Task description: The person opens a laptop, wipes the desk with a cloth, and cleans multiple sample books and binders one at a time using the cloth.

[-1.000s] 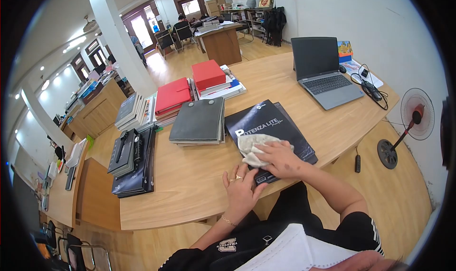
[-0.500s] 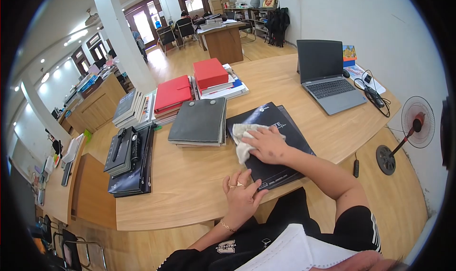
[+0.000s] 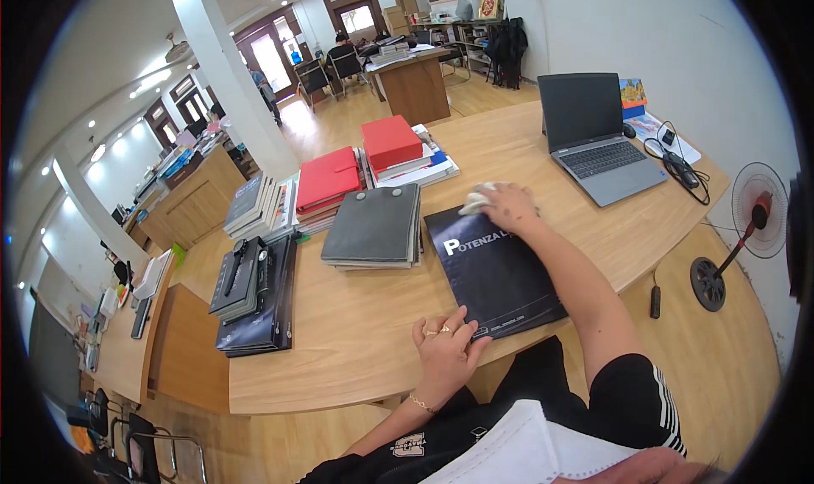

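Observation:
A dark catalogue marked "Potenza" point(image 3: 496, 280) lies on the wooden desk point(image 3: 339, 331), with another dark one partly under it. My right hand point(image 3: 509, 206) presses a pale crumpled cloth point(image 3: 478, 199) at the catalogue's far edge, its fingers closed over the cloth. At the near left corner of the catalogue rests my left hand point(image 3: 449, 348), fingers apart and holding nothing. A grey folder stack point(image 3: 373, 225) sits just left of the catalogue.
Behind the grey stack are red binders point(image 3: 329, 177) and a red box point(image 3: 392, 142). Dark boxes and books point(image 3: 254, 302) stand at the left. An open laptop point(image 3: 598, 145) with cables is at the right, near a floor fan point(image 3: 755, 213).
My right hand has moved the cloth away from me, from the catalogue's left middle to its far edge, uncovering the printed title. My left hand stays at the near corner.

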Demonstrator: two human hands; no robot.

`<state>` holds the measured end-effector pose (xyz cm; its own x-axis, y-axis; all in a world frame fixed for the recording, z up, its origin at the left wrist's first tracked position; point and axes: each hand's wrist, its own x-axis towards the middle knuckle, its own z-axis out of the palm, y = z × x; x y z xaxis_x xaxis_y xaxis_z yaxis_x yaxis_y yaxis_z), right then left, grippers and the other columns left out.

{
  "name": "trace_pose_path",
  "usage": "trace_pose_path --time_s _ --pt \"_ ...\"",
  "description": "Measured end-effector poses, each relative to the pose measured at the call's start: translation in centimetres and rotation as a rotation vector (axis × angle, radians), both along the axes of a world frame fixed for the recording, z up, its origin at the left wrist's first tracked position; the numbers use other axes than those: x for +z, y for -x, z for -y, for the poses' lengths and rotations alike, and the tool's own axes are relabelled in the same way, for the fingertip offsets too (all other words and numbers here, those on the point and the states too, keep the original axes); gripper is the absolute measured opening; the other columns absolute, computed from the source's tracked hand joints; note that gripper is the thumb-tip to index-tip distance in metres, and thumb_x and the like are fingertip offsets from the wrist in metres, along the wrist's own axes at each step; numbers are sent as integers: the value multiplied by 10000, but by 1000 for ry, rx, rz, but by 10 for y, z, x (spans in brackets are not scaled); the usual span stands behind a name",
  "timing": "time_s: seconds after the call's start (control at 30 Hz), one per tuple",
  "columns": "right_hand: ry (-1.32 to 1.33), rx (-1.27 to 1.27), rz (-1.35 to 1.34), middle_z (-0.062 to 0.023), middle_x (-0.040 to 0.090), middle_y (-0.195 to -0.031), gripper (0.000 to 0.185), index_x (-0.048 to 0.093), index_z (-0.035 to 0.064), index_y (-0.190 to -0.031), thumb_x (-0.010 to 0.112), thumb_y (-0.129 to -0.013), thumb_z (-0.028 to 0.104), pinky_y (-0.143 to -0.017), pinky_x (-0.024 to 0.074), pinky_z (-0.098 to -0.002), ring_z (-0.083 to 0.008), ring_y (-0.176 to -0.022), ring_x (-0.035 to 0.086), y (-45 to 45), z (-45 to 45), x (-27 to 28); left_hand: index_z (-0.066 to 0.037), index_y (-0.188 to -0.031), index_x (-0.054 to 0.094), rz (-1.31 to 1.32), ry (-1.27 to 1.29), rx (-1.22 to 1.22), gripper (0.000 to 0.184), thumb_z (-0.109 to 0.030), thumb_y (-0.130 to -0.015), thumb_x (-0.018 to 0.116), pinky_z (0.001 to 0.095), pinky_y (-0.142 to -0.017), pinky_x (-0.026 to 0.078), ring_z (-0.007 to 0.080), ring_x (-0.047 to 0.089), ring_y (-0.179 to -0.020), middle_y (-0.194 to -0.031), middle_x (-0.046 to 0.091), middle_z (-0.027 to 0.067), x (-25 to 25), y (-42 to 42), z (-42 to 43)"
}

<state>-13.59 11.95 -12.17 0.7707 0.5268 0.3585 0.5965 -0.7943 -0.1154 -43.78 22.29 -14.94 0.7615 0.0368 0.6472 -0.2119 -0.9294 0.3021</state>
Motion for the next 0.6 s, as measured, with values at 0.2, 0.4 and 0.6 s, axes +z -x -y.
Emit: trace_pose_path --time_s 0.2,0.4,0.6 --pt "-86 -108 -14 -60 601 -1238 477 542 280 -1328 611 -871 399 -932 416 -521 -308 -1123 548 -7 34 -12 -84 -887 714 -19 -22 -20 317 -372 -759 747 460 -995 286 252 573 -944 -1107 680 112 5 -5 0" --pt "9 45 -8 -61 591 -1276 424 608 253 -1272 635 -857 338 -981 386 -501 -311 -1137 541 16 41 -18 -78 -881 706 -2 -23 -26 319 -375 -771 738 468 -991 294 263 584 -908 -1104 676 132 0 -6 0" --pt "-26 315 -79 -72 546 -1372 412 629 235 -1255 654 -845 270 -982 375 -495 -327 -1214 508 72 55 -18 -77 -881 701 -1 -33 -26 309 -367 -779 733 455 -991 298 258 588 -905 -1100 675 137 1 -5 0"
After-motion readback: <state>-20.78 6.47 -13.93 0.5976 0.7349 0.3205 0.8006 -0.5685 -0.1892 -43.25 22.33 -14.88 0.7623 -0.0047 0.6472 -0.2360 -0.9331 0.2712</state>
